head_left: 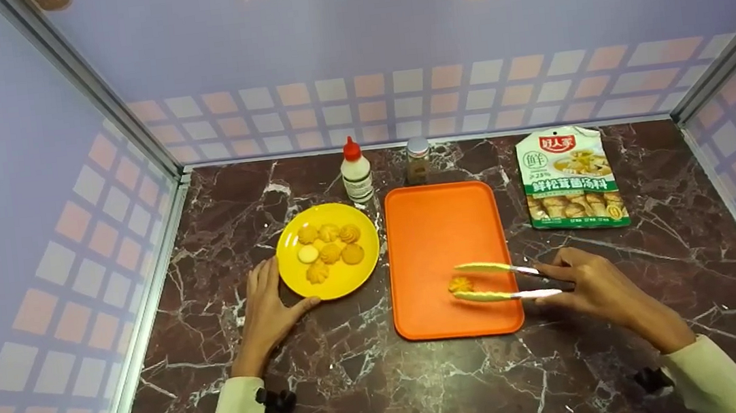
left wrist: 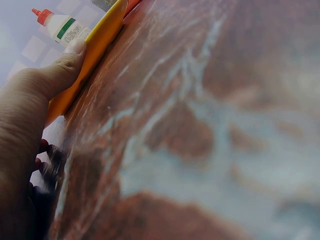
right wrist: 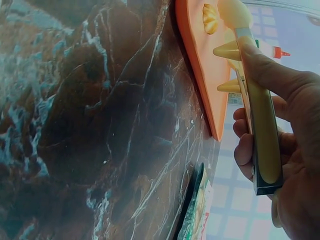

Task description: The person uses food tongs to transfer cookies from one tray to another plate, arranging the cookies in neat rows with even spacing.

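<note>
My right hand (head_left: 585, 283) grips a pair of tongs (right wrist: 265, 125) with yellow tips. In the head view their two arms stand apart over the orange tray (head_left: 442, 226). A piped cookie (head_left: 460, 284) lies on the tray near the lower tip; whether they touch I cannot tell. My left hand (head_left: 269, 309) rests at the lower left rim of a yellow plate (head_left: 365, 276), fingers along its side and thumb at the near edge. The left wrist view has the thumb (left wrist: 67, 67) against the plate's edge. Several cookies (head_left: 330, 253) sit on that plate.
Behind the plate stands a white squeeze bottle (head_left: 357, 177) with a red cap. A small jar (head_left: 418, 160) is behind the tray. On the right lies a green and white food pouch (head_left: 571, 178). Walls enclose the marble-patterned table (head_left: 361, 399) at left, back and right.
</note>
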{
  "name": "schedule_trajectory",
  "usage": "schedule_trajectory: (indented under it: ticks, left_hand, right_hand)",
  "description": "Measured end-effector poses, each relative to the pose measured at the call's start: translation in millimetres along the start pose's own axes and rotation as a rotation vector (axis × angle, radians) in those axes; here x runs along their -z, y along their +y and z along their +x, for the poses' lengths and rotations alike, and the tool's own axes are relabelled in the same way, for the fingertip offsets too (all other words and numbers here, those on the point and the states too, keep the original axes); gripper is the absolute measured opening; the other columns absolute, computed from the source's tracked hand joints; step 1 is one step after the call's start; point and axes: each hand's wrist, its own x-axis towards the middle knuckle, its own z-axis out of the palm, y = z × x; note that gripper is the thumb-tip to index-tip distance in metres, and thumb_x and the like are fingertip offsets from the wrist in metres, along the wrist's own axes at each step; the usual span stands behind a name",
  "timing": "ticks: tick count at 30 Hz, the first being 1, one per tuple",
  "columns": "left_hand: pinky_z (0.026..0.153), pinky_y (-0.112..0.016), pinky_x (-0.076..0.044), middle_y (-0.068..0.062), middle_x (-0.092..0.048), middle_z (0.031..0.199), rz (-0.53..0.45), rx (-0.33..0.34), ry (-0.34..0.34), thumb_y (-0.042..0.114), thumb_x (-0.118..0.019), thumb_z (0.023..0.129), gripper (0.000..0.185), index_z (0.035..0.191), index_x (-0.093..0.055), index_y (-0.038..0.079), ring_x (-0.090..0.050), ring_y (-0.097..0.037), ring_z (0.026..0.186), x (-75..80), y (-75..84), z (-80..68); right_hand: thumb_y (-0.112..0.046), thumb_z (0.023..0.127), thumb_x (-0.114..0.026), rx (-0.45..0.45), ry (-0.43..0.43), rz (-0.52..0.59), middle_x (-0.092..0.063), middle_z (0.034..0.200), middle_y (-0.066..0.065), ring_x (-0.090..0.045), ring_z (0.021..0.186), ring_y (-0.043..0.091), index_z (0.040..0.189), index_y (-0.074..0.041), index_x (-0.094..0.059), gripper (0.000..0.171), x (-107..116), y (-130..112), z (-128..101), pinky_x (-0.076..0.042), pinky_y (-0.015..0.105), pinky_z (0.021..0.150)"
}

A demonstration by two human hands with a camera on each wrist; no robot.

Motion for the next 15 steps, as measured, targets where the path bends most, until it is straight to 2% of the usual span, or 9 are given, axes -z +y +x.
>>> schedule_trajectory:
  ticks: [5,9,15]
  left_hand:
    - [0.130,-0.063,-0.023,-0.025,-0.040,0.170,0.009,0.012,-0.020,0.051,-0.098,0.080,0.124,0.172,-0.032,0.002,-0.031,-0.044,0.157,1.5,1.9,0.8]
    - [0.130,-0.065,-0.023,-0.027,-0.039,0.170,0.003,0.021,-0.024,0.050,-0.098,0.080,0.125,0.172,-0.031,0.000,-0.030,-0.045,0.157,2.0,2.4,-0.1]
    - [0.129,-0.066,-0.023,-0.027,-0.037,0.170,0.001,0.031,-0.028,0.050,-0.098,0.080,0.125,0.172,-0.030,-0.001,-0.029,-0.046,0.158,2.0,2.3,-0.4]
  right_hand:
    - [-0.021,0.066,-0.104,0.028,0.012,-0.005,-0.060,0.091,-0.002,-0.050,0.074,0.002,0.119,0.005,-0.083,0.063,-1.7,2.3,-1.9,-0.043,0.015,0.061]
    - [-0.020,0.069,-0.103,0.040,0.017,0.003,-0.060,0.091,-0.003,-0.049,0.074,0.001,0.118,0.002,-0.085,0.057,-4.5,3.1,-2.5,-0.041,0.017,0.060]
    - [-0.023,0.068,-0.105,0.032,0.004,-0.012,-0.059,0.090,-0.003,-0.048,0.075,0.001,0.120,-0.003,-0.086,0.059,-8.1,3.1,-2.2,-0.043,0.020,0.060]
